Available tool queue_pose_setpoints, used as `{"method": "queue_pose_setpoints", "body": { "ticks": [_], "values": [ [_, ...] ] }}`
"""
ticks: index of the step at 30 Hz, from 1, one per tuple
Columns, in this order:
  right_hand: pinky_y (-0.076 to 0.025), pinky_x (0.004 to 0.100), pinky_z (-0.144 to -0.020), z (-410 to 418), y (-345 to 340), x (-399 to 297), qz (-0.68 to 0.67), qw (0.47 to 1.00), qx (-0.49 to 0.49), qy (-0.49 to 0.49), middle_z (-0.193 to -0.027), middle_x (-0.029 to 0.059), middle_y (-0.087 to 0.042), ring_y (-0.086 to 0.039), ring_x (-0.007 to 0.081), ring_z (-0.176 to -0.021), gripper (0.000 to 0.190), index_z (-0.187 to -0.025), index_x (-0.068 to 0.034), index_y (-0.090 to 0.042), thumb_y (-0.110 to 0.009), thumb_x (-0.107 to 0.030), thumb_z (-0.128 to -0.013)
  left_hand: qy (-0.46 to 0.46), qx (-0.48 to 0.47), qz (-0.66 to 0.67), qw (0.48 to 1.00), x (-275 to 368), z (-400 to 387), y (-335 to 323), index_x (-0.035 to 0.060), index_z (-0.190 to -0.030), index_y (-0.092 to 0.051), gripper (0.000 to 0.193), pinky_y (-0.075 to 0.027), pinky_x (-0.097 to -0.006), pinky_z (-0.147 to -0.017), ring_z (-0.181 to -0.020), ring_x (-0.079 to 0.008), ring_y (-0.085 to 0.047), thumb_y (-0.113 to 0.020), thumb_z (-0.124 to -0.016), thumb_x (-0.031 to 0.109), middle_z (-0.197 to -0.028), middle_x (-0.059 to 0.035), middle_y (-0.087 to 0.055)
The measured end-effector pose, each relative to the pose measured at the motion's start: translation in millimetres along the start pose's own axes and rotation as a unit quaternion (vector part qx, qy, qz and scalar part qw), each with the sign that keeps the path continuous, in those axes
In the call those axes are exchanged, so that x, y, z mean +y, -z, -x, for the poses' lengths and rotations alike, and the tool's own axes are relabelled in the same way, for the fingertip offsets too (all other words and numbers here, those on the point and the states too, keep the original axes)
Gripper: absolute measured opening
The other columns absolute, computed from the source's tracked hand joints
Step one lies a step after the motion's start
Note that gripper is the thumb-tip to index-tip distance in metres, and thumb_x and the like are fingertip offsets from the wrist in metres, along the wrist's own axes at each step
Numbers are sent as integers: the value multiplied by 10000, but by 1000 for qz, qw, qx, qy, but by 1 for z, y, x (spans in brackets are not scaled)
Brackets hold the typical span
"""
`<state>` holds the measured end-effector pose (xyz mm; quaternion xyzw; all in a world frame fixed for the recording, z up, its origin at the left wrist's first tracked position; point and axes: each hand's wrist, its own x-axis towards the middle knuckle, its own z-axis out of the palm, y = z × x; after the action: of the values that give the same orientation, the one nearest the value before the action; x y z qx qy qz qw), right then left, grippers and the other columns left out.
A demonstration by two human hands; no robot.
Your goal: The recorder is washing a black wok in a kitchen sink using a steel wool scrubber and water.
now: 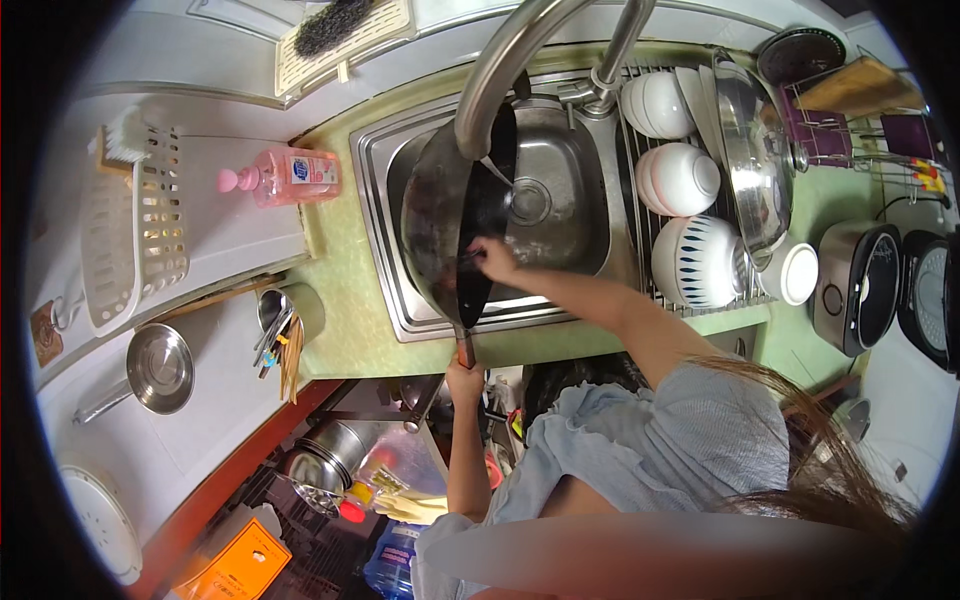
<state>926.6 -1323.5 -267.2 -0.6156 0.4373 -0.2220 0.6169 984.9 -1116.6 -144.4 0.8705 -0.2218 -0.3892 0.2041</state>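
Observation:
A dark wok [435,217] is tipped on its side over the left part of the stainless-steel sink [559,255], its hollow facing right. My left hand [465,386] grips the wok's wooden handle [466,351] at the counter's front edge. My right hand [495,259] reaches into the wok with its fingers bunched close to the inner wall. Whether those fingers hold anything is hidden. Above the wok arches the metal faucet [480,97], and a thin stream of water [496,169] runs from its spout.
Right of the sink, white bowls [679,180] and a glass lid [754,165] stand on a wire rack. Beyond is an open rice cooker [855,289]. A pink soap bottle [289,176] and a cup of chopsticks and cutlery [304,300] are at the left.

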Motion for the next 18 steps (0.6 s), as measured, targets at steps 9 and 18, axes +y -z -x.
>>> {"method": "queue_pose_setpoints", "body": {
  "ticks": [9, 18],
  "values": [
    [-417, 372, -857, -19, 37, 10, 306, 932, 27, 191, -1078, 102, -530, -445, 343, -1024, 172, -833, -85, -597, -526, -22, -691, 7, -57, 91, 994, 15, 0, 10, -20, -785, -558, 147, -435, -297, -467, -487, -175, -553, -599, -676, 70, -586, -85, -566],
    [-480, 360, -781, -133, 106, -44, 253, 933, -3, 257, -1023, 93, -510, -489, 287, -1000, 191, -899, -68, -571, -568, -168, -737, 166, -279, 275, 905, 20, 16, 3, 59, -581, -461, 155, -366, -281, -353, -362, -147, -445, -582, -676, 37, -473, -40, -452]
  ]
}}
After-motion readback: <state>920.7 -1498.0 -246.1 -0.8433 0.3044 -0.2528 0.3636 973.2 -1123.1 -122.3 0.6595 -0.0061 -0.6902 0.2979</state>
